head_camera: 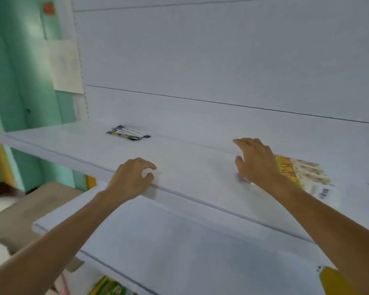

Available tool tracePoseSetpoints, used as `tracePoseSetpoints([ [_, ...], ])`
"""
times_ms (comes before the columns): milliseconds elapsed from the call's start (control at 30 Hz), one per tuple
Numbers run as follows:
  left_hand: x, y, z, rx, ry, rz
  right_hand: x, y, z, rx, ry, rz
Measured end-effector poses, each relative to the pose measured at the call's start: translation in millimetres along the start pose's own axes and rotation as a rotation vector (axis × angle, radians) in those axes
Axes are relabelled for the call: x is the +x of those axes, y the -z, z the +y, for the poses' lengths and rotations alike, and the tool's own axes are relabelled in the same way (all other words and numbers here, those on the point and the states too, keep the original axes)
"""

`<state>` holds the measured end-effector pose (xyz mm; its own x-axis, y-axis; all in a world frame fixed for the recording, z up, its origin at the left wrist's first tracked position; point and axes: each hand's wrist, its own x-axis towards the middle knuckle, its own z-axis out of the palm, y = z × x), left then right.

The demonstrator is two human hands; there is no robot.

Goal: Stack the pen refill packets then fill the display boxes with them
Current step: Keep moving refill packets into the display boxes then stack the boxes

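On the white shelf (pixel 77 143), left hand (pixel 132 177) loosely curled, empty, at front edge; right hand (pixel 257 162) spread, empty, just beside yellow display box (pixel 303 173); refill packets (pixel 128 133) well apart, rearward.

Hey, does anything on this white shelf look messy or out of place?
Yes. The small pile of white, dark-ended pen refill packets near the back of the white shelf is fanned out crookedly, ends not aligned, and lies apart from the yellow printed packs beside the right hand.
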<state>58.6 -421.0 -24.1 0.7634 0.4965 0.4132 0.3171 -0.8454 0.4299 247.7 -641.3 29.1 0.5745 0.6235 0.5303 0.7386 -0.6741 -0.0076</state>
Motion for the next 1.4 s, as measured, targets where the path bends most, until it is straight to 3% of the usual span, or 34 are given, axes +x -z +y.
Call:
tracePoseSetpoints([
  [100,-40.9,35.6,-37.4,0.054,0.066,0.074,2.7,-16.3,-90.6,0.222,0.149,-0.011],
  [233,-65.0,87.1,-80.9,0.132,0.183,0.172,17.8,-16.0,-166.1,0.242,0.397,-0.004],
  [300,-67.6,102.1,-97.2,0.132,0.220,0.223,37.1,-10.1,-194.6,0.311,0.420,0.018],
  [567,-45.2,125.7,-182.3,0.107,0.262,0.280,97.0,-59.1,-301.4,0.449,0.360,-0.065],
  [833,77.5,162.5,-327.6,0.065,0.148,0.171,207.0,-142.9,-390.2,0.428,0.198,-0.121],
  [1033,174.3,150.5,-369.2,-0.033,0.016,0.032,262.2,-162.7,-375.8,0.355,-0.053,-0.068],
  [1167,210.1,108.8,-371.7,-0.029,-0.130,-0.196,248.7,-189.3,-350.8,0.239,-0.200,-0.221],
  [1267,231.2,92.4,-369.6,-0.107,-0.156,-0.240,231.0,-208.1,-351.5,0.089,-0.253,-0.284],
  [1400,243.8,71.4,-367.5,-0.154,-0.148,-0.267,225.7,-209.9,-360.0,0.116,-0.215,-0.179],
])
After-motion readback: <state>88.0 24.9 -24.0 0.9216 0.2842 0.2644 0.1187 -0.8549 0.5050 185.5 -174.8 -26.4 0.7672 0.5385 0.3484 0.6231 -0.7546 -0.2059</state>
